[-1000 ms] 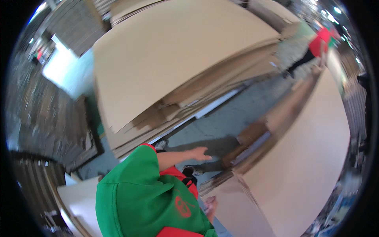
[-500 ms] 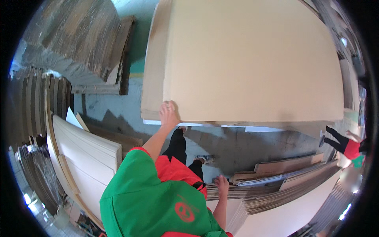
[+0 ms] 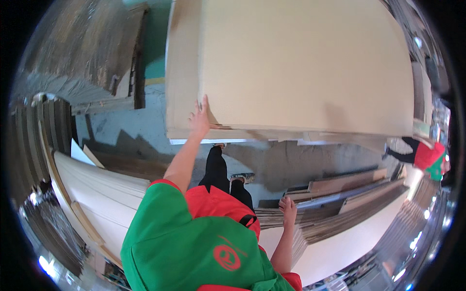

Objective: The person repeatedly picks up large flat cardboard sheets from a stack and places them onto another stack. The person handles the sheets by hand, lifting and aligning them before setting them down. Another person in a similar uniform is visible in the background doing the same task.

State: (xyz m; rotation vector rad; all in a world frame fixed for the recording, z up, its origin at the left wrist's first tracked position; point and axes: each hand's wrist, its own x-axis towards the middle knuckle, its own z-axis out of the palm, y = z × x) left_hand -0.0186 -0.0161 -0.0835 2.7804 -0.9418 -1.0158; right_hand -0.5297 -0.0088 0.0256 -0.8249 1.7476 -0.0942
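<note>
A large tan cardboard sheet (image 3: 306,68) lies flat on a stack in front of me, with a paler strip along its left side. My left hand (image 3: 199,119) rests on it near the front left corner, fingers stretched and spread by the strip's crease. Below, at my right side, my right hand (image 3: 288,206) hangs with its fingers curled in. Whether anything is inside those fingers is hidden. It is nearest to a row of cardboard sheets standing on edge (image 3: 320,223), apparently without gripping them.
Film-wrapped stacked sheets (image 3: 77,53) stand at the far left. White boards (image 3: 104,189) lean nearer on that side. Concrete floor (image 3: 276,162) shows between the big stack and the upright sheets. At the far right is another person (image 3: 422,153) in red and green.
My left hand's fingers have straightened and reach farther onto the sheet. The right hand has risen and moved rightward in the picture. The view has shifted slightly.
</note>
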